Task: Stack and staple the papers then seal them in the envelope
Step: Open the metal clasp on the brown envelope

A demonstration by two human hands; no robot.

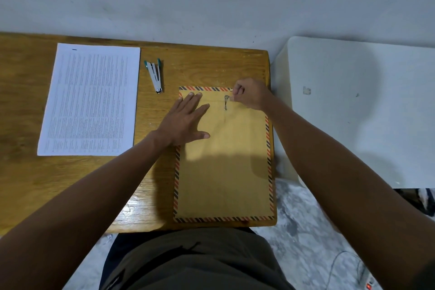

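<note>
Two hands work the brown striped-edge paper envelope (pixel 223 160) on the wooden counter (pixel 70 183): left hand (pixel 186 120) presses flat, fingers straight; right hand (pixel 249 94) pinches its string clasp (pixel 226 102). Likely opening it; white printed papers (pixel 91 99) and silver stapler (pixel 155 76), left of the envelope, need stapling next.

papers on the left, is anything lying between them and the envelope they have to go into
Only the stapler lies on the desk between the papers and the envelope. The left hand rests flat on the envelope, whose string is at the right hand.

One envelope (pixel 226 160), one stapler (pixel 155 76), one paper stack (pixel 90 99).
</note>
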